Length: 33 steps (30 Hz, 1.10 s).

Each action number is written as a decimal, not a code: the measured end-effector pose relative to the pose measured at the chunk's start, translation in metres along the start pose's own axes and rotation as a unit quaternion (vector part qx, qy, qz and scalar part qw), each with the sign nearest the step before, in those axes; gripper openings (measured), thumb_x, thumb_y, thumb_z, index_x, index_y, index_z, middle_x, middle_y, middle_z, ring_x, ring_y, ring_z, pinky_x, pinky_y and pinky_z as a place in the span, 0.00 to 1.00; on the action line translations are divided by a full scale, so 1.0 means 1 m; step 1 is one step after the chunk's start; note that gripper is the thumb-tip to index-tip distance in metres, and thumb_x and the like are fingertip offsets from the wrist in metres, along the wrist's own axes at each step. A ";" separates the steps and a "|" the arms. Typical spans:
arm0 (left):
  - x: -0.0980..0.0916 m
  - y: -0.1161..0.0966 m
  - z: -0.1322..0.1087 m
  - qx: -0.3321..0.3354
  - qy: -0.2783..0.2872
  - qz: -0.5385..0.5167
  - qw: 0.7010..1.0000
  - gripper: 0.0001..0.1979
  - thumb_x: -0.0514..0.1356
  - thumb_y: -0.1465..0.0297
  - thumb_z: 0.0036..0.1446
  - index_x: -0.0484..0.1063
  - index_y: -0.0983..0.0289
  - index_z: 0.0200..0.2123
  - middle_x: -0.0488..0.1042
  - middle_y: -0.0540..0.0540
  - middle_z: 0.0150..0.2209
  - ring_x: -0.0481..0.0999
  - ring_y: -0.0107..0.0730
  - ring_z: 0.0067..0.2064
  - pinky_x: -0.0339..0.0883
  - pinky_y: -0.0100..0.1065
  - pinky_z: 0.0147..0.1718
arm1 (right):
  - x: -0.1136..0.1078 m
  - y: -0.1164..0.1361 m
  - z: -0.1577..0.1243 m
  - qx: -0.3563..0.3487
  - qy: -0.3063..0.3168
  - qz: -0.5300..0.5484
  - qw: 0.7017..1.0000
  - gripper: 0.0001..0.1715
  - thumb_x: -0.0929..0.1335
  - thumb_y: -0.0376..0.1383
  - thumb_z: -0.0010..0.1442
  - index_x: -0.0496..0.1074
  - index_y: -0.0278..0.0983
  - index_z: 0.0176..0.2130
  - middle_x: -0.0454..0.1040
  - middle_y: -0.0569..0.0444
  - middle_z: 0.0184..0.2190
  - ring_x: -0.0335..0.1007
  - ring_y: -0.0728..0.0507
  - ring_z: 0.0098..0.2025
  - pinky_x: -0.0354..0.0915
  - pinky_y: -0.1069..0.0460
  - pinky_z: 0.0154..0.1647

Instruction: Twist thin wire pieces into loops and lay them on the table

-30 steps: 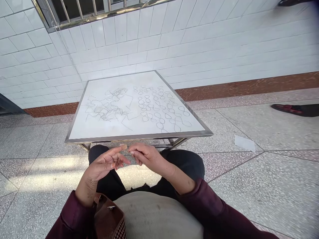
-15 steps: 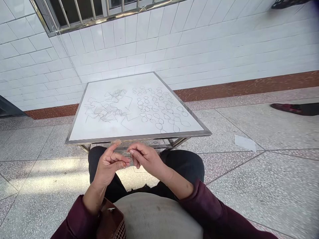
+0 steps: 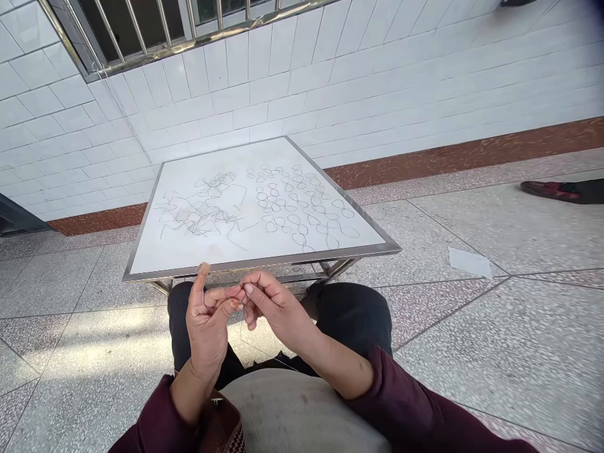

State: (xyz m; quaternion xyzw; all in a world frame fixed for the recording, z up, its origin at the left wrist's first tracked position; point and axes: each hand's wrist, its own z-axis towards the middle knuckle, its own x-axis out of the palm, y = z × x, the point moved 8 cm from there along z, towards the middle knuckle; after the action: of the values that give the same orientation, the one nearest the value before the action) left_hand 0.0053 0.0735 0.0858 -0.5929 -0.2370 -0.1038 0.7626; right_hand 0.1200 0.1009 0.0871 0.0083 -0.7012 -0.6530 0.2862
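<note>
My left hand (image 3: 207,321) stands upright above my lap with its index finger raised, and its thumb and middle finger reach towards my right hand (image 3: 271,308). The fingertips of both hands meet closely around a fine thread (image 3: 244,321), pinching it. The thread is very thin and hangs down from my fingers towards my lap, and its far end is hard to follow. Dark trousers (image 3: 352,314) cover my knees beneath my hands, and maroon sleeves (image 3: 387,409) cover my forearms.
A low steel-framed table with a white top (image 3: 198,251) stands just beyond my knees, bearing a tangled line drawing or thread (image 3: 202,207) and rows of loops (image 3: 297,207). A beige cloth (image 3: 302,409) and brown bag (image 3: 219,428) lie against me. A person's shoe (image 3: 550,190) rests on the terrazzo floor at right.
My left hand has turned more upright, with its index finger raised higher. Both hands remain close together at the thread, and the whole view has shifted slightly.
</note>
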 end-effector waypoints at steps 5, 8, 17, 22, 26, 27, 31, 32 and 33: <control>-0.004 -0.005 -0.003 0.036 0.007 0.065 0.997 0.34 0.66 0.76 0.56 0.61 0.52 0.63 0.82 0.47 0.35 0.82 0.28 0.38 0.75 0.33 0.42 | 0.000 -0.005 -0.002 0.015 -0.010 0.041 0.999 0.16 0.69 0.48 0.62 0.66 0.39 0.37 0.71 0.61 0.24 0.67 0.52 0.21 0.66 0.56 0.22; -0.005 -0.010 -0.003 0.067 0.010 0.100 0.993 0.32 0.66 0.76 0.56 0.64 0.53 0.61 0.82 0.46 0.33 0.80 0.26 0.39 0.73 0.31 0.44 | 0.002 -0.005 -0.002 0.018 -0.009 0.059 0.998 0.16 0.69 0.48 0.61 0.67 0.39 0.37 0.71 0.61 0.26 0.66 0.53 0.21 0.65 0.56 0.22; -0.003 -0.009 -0.005 0.068 0.068 0.145 0.985 0.28 0.65 0.73 0.58 0.64 0.54 0.61 0.82 0.49 0.34 0.80 0.29 0.36 0.75 0.32 0.37 | 0.002 -0.004 -0.002 0.026 -0.006 0.045 0.999 0.15 0.68 0.47 0.62 0.65 0.39 0.36 0.67 0.65 0.15 0.60 0.53 0.16 0.59 0.57 0.21; 0.002 -0.011 -0.004 0.076 0.097 0.165 0.979 0.28 0.65 0.74 0.57 0.65 0.54 0.60 0.82 0.50 0.35 0.81 0.31 0.38 0.75 0.34 0.40 | 0.000 -0.007 -0.003 0.036 -0.022 0.056 0.998 0.17 0.69 0.48 0.61 0.64 0.39 0.35 0.67 0.66 0.14 0.59 0.53 0.16 0.59 0.57 0.21; 0.005 -0.018 -0.004 0.113 0.121 0.198 0.966 0.27 0.65 0.75 0.58 0.67 0.54 0.60 0.82 0.50 0.36 0.80 0.31 0.39 0.74 0.36 0.44 | 0.002 -0.011 -0.004 0.055 -0.020 0.097 0.994 0.17 0.71 0.48 0.59 0.65 0.39 0.35 0.69 0.64 0.17 0.62 0.53 0.18 0.60 0.57 0.22; 0.005 -0.018 -0.003 0.116 0.125 0.205 0.964 0.27 0.65 0.75 0.58 0.67 0.55 0.60 0.82 0.51 0.36 0.80 0.31 0.39 0.74 0.36 0.45 | 0.002 -0.012 -0.004 0.059 -0.022 0.109 0.992 0.17 0.72 0.48 0.58 0.65 0.39 0.35 0.68 0.64 0.18 0.62 0.53 0.19 0.60 0.57 0.22; 0.007 -0.017 -0.003 0.112 0.148 0.214 0.959 0.26 0.63 0.75 0.60 0.67 0.54 0.60 0.81 0.50 0.37 0.80 0.30 0.39 0.72 0.35 0.45 | 0.002 -0.017 -0.003 0.076 -0.022 0.149 0.986 0.18 0.74 0.46 0.56 0.66 0.39 0.33 0.68 0.64 0.22 0.62 0.54 0.19 0.60 0.58 0.21; 0.008 -0.017 -0.003 0.116 0.155 0.216 0.957 0.26 0.62 0.76 0.60 0.66 0.53 0.60 0.81 0.49 0.37 0.80 0.29 0.39 0.71 0.35 0.46 | 0.002 -0.018 -0.003 0.080 -0.020 0.155 0.984 0.18 0.74 0.46 0.56 0.66 0.39 0.33 0.67 0.64 0.22 0.62 0.54 0.19 0.60 0.58 0.20; 0.009 -0.018 -0.003 0.123 0.161 0.218 0.955 0.27 0.62 0.76 0.60 0.66 0.53 0.60 0.81 0.49 0.37 0.80 0.29 0.39 0.71 0.35 0.46 | 0.003 -0.020 -0.002 0.084 -0.018 0.161 0.983 0.17 0.74 0.46 0.56 0.66 0.38 0.33 0.67 0.64 0.21 0.61 0.55 0.19 0.59 0.59 0.20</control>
State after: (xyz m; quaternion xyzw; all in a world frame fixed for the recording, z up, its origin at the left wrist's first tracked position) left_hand 0.0057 0.0663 0.1047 -0.5072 0.0135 0.0009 0.8617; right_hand 0.1115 0.0949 0.0699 -0.0921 -0.7509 -0.5369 0.3734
